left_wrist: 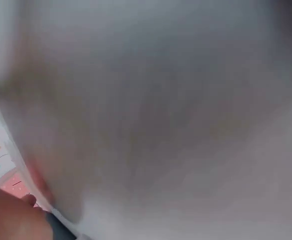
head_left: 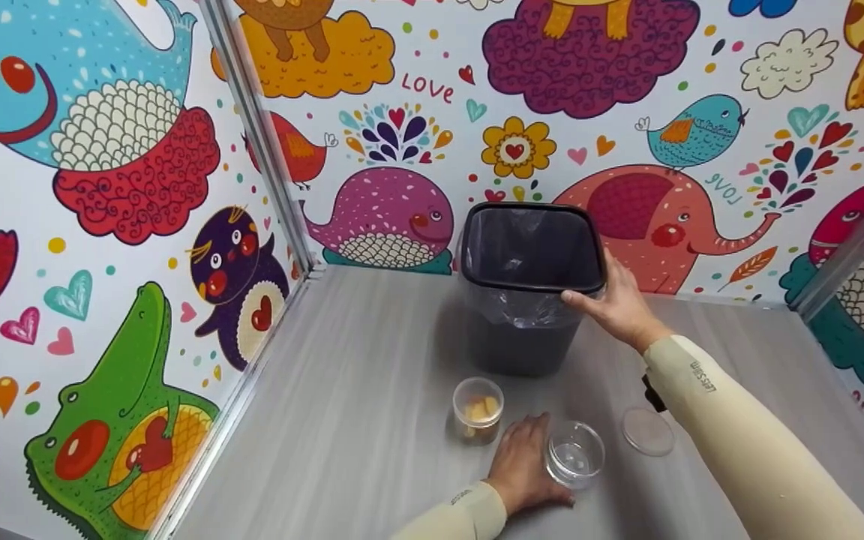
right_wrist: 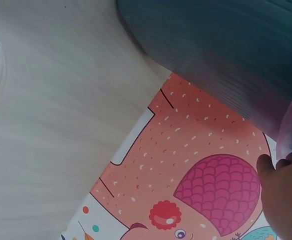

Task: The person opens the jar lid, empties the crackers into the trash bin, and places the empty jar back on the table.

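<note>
A dark grey bin, lined with a clear plastic bag, stands near the back wall. My right hand grips its right rim, thumb at the front corner; the right wrist view shows the fingers at the bag's edge. My left hand lies low over the table, right against the left side of a clear open jar, with fingers extended and thumb spread below the jar. Left of that hand stands another clear jar holding yellowish pieces. The left wrist view is mostly blurred.
A round clear lid lies flat on the table right of the open jar, beside my right forearm. The grey table meets cartoon-printed walls at the back and left, with metal strips along the corners.
</note>
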Tool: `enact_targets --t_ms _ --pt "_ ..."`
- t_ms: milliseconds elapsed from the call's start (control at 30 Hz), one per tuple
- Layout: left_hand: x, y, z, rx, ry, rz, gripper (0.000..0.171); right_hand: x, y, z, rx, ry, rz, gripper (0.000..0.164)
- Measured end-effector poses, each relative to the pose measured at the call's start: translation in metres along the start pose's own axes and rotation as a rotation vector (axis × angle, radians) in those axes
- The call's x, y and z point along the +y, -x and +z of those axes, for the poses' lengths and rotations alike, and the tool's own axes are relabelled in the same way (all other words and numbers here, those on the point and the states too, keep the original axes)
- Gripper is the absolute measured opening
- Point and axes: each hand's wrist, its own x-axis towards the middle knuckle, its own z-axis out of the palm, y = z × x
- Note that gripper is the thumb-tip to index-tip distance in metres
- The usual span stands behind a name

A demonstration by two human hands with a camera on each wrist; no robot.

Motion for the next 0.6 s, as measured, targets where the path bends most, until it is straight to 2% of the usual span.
enact_targets --t_ms 100,200,267,333,400,500,600 --pt "-0.002 0.005 -0.010 -0.003 0.006 0.025 0.125 0.001 0.001 0.002 0.012 -0.011 0.002 0.107" --pt "-0.004 0.012 -0.027 -0.047 0.039 0.019 0.119 0.002 0.002 0.004 0.018 -0.019 -0.001 0.106" --pt "-0.007 0.017 -0.043 -0.060 0.096 0.009 0.111 0.001 0.001 0.005 0.020 -0.025 -0.007 0.106" --pt "-0.012 0.023 -0.057 -0.030 0.197 -0.010 0.098 0.001 0.001 0.005 0.027 -0.027 -0.019 0.105" --pt "-0.020 0.029 -0.071 0.061 0.318 -0.019 0.076 0.001 0.000 0.005 0.040 -0.028 -0.037 0.104" --pt "-0.036 0.035 -0.088 0.253 0.450 -0.028 0.044 0.002 -0.002 0.004 0.051 -0.029 -0.057 0.103" --pt "-0.053 0.037 -0.100 0.394 0.458 -0.079 0.031 0.002 -0.003 0.003 0.054 -0.027 -0.054 0.103"
